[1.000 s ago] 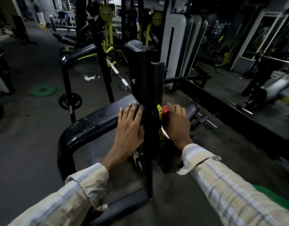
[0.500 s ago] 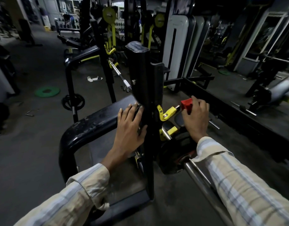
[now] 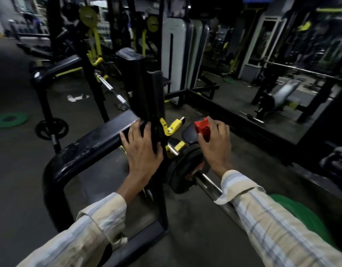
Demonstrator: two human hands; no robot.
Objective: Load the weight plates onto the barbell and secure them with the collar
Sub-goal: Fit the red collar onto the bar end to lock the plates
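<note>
Collar [image 3: 203, 127] pinched by right hand [image 3: 214, 145] fingers | left hand [image 3: 142, 151] spread on rack upright [image 3: 145, 97]

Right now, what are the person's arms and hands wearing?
Both arms wear a long-sleeved shirt, cream with pale blue and grey stripes in a check pattern. The cuffs hang unbuttoned at the wrists. The left hand and right hand are bare: no gloves, and no rings or watch show.

Light: dim gym, dark overall; brightest patch far back at upper left.
Shadows: deep under the black rack frame [image 3: 85, 151], detail lost.
Blur: background soft, smeared at the edges.
Distortion: wide-angle, uprights bow outward.
Glare: faint sheen on barbell [image 3: 208, 182].
</note>
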